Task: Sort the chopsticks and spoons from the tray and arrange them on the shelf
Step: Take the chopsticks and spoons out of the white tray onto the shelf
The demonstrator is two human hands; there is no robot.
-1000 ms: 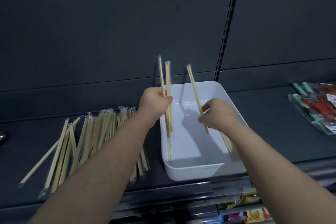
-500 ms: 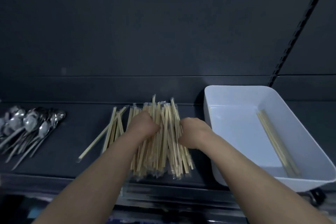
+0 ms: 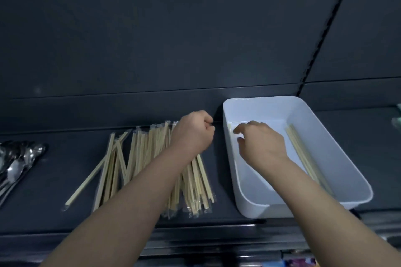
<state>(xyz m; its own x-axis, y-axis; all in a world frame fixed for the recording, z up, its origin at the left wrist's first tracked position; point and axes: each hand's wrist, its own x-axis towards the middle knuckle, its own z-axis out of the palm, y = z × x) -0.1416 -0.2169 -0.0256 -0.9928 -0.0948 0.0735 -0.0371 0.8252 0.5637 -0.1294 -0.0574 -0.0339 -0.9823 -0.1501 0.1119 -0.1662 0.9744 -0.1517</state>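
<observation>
- Chopsticks lie piled on the shelf, at 9 o'clock from the tray, which holds a few more.
- Left hand: fingers clenched above the pile; holding anything, cannot tell.
- Right hand: fingers released, inside the tray.

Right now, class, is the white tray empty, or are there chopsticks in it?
Not empty. A few chopsticks lie along the right wall of the white tray, and the right hand reaches in near its left wall.

Dark shelf: spoons, chopsticks, white tray.
</observation>
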